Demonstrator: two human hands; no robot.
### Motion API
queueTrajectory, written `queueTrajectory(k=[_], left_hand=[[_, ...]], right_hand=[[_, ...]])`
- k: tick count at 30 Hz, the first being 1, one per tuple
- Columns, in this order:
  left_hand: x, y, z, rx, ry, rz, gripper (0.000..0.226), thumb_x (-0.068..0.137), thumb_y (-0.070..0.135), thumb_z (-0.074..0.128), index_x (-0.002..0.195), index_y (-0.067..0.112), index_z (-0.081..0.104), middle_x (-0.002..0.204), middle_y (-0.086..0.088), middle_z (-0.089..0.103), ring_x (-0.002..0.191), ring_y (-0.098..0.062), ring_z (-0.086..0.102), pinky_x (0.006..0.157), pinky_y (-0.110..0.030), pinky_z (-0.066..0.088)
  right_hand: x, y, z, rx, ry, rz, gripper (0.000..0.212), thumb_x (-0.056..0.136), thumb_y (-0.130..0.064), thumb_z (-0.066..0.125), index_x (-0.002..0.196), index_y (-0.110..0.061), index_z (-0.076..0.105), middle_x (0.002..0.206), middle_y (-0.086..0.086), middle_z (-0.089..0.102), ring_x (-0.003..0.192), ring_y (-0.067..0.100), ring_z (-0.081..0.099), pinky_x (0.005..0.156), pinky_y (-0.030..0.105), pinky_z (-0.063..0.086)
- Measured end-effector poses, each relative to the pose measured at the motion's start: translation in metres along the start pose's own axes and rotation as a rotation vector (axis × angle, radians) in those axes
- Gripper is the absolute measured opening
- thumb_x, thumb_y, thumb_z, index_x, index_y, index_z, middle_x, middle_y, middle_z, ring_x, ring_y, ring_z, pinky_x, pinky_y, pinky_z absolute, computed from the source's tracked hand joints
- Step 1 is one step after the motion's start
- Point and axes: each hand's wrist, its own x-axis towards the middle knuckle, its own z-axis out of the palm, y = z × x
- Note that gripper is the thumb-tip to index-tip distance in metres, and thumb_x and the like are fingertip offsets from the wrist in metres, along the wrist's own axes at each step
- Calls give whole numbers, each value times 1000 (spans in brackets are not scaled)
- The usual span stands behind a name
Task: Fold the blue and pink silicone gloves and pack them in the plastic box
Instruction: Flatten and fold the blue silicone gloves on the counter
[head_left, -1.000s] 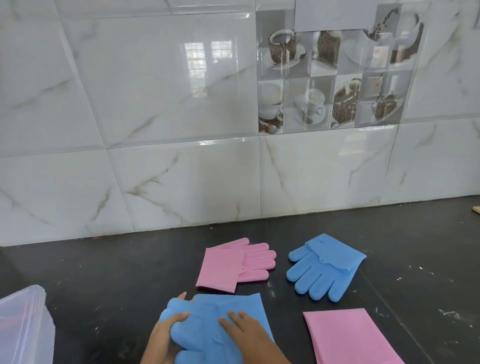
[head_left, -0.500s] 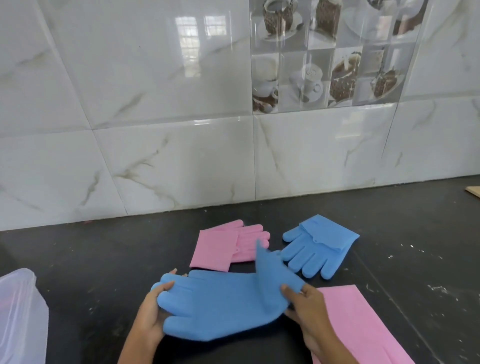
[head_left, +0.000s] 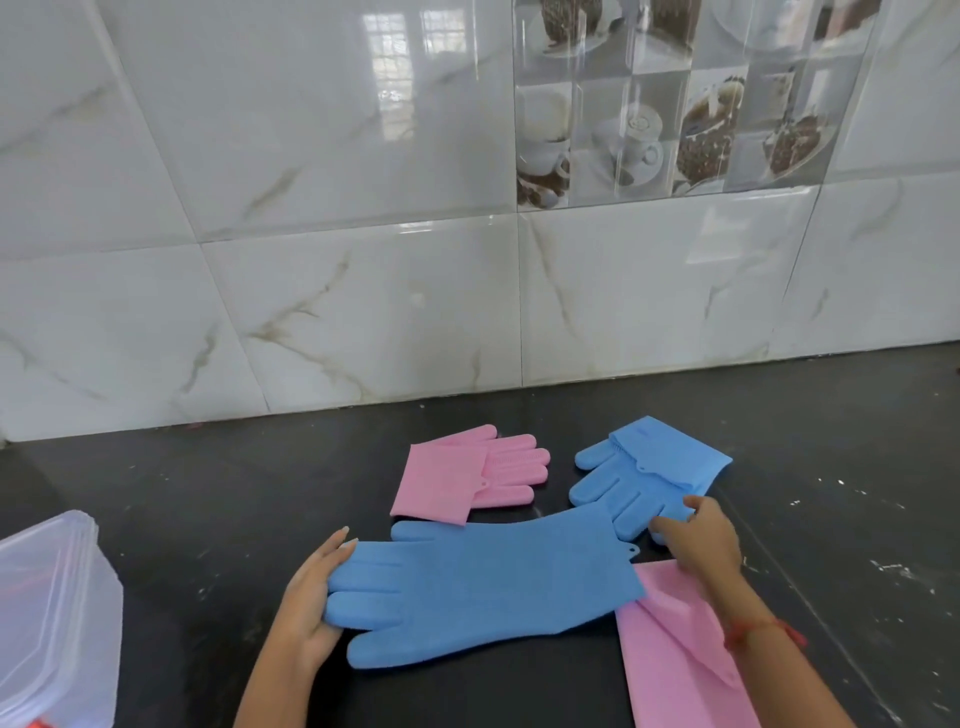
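Plastic box at near left edge of the black worktop, translucent, partly cut off by the frame, something red visible low inside it. Left hand just right of the box, palm under the fingertip end of the unfolded blue glove, thumb up alongside it, fingers mostly hidden beneath, so the exact grasp is unclear; they look fairly straight, supporting the glove. That blue glove lies spread flat across the near middle, fingers pointing left, cuff to the right. Just behind it, folded pink glove on the worktop, cuff doubled over the palm, fingers pointing right, close to the blue glove's far edge. To the right of that, folded blue glove, cuff flap on top, fingers pointing left and near. Right hand at the cuff end of the unfolded blue glove, fingers curled and touching the folded blue glove's near fingers; whether it pinches anything cannot be told. Second pink glove near right, lying under the right forearm and under the blue cuff corner, running off the bottom edge. Red thread on the right wrist. Marble-look tiled wall behind.
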Motion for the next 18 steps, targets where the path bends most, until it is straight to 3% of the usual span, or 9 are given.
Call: queueTrajectory(k=[4,9,11,14,16,18], left_hand=[[1,0,2,51,83,77,35,91,7,55,125,16,55,91,-5,63,80,-21,61,67,-34,49],[1,-1,4,143,186,197,34,92,5,53,125,13,56,84,-3,60,71,-16,57,59,-30,46],[0,-2,5,190,188,222,32,92,5,53,123,13,57,85,-4,60,70,-15,56,59,-29,46],[0,-3,7,252,184,237,28,90,7,56,117,15,61,103,-11,64,87,-25,61,74,-39,53],[-2,-1,10,297,195,248,25,90,8,57,111,19,62,121,-12,61,109,-30,59,95,-49,49],[-6,2,13,319,195,258,26,90,7,56,111,19,62,129,-10,57,115,-24,54,104,-48,43]], right_hand=[[41,-10,6,71,-31,174,70,75,-8,71,134,1,34,137,23,34,116,41,48,91,47,49],[64,-15,8,272,-22,319,74,70,-3,74,133,6,36,125,21,47,118,38,49,93,47,48],[67,-14,7,345,-9,330,74,71,-2,74,133,7,36,130,21,47,119,37,49,95,44,45],[70,-18,5,460,-44,333,58,78,-1,69,129,6,42,135,20,48,115,32,50,93,39,42],[68,-23,3,565,-80,343,43,85,-3,61,126,1,47,134,18,51,115,32,53,91,41,43],[64,-28,2,707,-119,349,32,90,-4,54,122,-3,50,133,18,53,102,29,56,84,40,44]])
